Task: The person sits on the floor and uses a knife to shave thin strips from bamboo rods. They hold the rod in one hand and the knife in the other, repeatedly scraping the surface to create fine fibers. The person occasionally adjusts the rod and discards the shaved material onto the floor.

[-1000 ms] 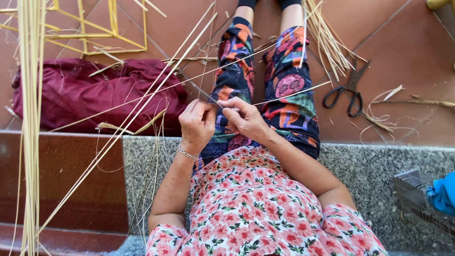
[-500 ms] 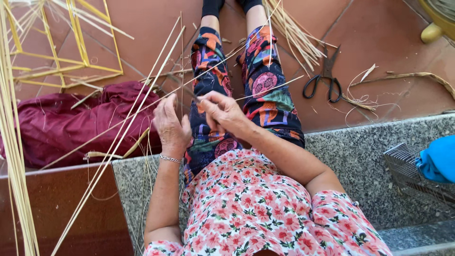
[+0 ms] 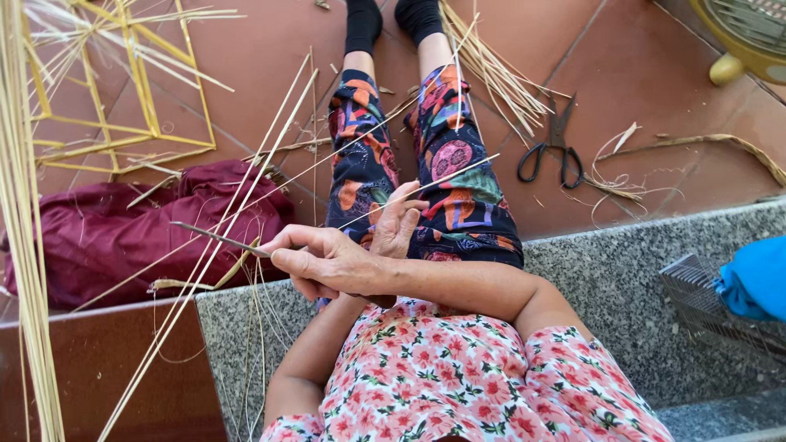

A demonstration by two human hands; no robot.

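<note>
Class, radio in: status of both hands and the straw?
Right hand pinching a thin dark blade. Left hand gripping a long straw. Scissors idle on floor.

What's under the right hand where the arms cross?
The left hand lies under the right hand; only its fingers show, touching thin straw strips. Its palm and grip are covered, as is the lap beneath.

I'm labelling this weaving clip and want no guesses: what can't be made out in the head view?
- Left hand: its palm and grip are hidden behind the right hand and forearm.
- Thin dark tool in the right hand: its rear end is hidden by the fingers.
- Fan: cut off by the top right corner.
- Wire basket: contents hidden by blue cloth.
</note>
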